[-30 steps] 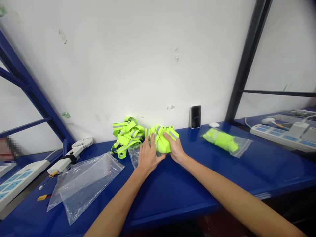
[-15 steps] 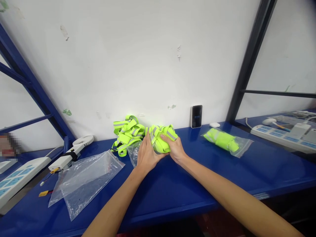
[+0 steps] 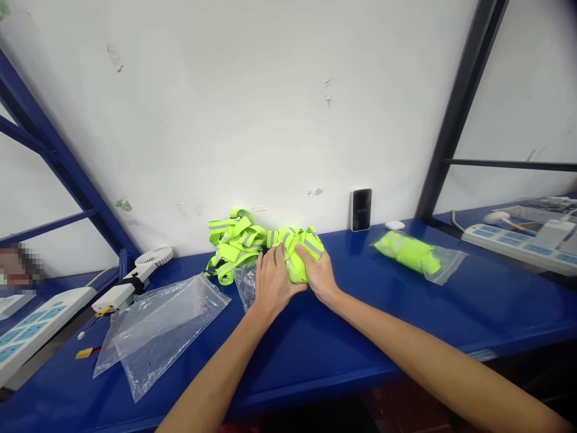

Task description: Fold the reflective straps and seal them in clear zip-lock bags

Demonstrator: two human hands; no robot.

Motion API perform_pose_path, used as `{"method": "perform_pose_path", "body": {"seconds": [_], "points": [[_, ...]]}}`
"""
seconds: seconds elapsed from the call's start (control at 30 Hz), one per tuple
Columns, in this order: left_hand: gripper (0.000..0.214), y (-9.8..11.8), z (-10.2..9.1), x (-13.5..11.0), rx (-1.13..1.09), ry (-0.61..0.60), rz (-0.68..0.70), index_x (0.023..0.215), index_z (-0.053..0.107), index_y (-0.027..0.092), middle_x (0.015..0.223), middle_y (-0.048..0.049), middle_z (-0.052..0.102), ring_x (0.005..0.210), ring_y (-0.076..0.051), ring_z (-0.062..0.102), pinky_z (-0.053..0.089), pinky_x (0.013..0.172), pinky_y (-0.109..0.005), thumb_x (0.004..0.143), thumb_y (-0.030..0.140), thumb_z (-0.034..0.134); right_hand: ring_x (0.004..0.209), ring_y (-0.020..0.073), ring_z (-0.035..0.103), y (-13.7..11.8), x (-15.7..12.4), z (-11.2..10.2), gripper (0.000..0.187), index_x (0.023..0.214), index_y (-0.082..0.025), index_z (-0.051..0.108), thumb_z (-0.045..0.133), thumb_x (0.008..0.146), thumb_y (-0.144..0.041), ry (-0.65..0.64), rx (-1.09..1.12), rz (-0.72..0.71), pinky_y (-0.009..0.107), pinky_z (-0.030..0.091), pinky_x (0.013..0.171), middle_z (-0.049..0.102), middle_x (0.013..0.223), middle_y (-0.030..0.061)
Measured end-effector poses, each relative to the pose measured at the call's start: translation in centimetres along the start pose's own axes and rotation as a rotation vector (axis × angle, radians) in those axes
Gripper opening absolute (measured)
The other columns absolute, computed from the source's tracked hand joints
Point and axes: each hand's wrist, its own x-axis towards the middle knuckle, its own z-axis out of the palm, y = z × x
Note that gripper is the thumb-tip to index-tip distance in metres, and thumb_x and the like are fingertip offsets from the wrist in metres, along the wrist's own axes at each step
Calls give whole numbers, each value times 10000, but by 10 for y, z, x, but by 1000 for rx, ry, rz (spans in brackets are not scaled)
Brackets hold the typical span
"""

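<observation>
One bare left hand (image 3: 273,281) and one bare right hand (image 3: 321,275), both curled around a grey-striped yellow-green fabric bundle (image 3: 295,266), near the back of a blue table (image 3: 360,325), matching tangled straps (image 3: 237,243) just left, filled clear plastic bag (image 3: 408,252) well right.

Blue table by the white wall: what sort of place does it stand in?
Probably a workshop or shared workroom, though one view can't settle it: power strips on either side, clear plastic bags lying on the blue table.
</observation>
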Motion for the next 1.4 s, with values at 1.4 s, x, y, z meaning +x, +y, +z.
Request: {"method": "perform_pose_path", "body": {"seconds": [1.4], "points": [[817,-24,-1,-6,-83,-195,162,1300,414,121,1248,-158,553,1191,-332,500,290,1108,-503,598,417,710,1155,224,518,-9,18,-36,419,1096,-242,643,522,705,-149,-505,-506,-89,349,369,990,602,1216,24]]}}
